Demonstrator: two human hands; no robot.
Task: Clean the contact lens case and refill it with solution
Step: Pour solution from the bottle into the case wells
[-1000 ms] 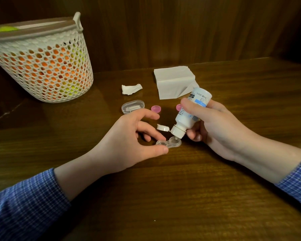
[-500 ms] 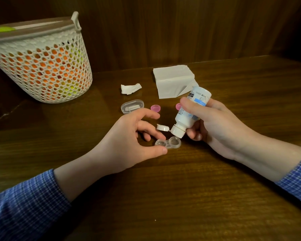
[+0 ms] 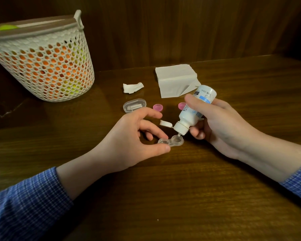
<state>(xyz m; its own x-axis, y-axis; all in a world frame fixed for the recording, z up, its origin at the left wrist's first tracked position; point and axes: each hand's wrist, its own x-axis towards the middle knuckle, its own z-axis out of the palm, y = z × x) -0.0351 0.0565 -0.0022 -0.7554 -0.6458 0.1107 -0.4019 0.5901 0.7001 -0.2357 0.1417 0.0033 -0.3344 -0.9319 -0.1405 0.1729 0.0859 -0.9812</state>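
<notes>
A clear two-well contact lens case (image 3: 172, 141) lies flat on the wooden table (image 3: 181, 197). My left hand (image 3: 129, 141) pinches its left well between thumb and fingers. My right hand (image 3: 215, 124) grips a small white solution bottle (image 3: 193, 112), tipped nozzle-down with its flip cap hanging open. The nozzle sits just above the case's right well. Two pink caps lie behind: one pink cap (image 3: 158, 107) in full view, the other pink cap (image 3: 181, 106) half hidden by the bottle.
A clear oval container (image 3: 134, 105) sits behind my left hand. A crumpled tissue scrap (image 3: 132, 87) and a folded tissue (image 3: 176, 80) lie further back. A white mesh basket (image 3: 42, 61) with orange and yellow contents stands at the back left, against a wooden wall.
The bottle's nozzle has come down slightly closer to the right well of the case. Both hands otherwise hold their places.
</notes>
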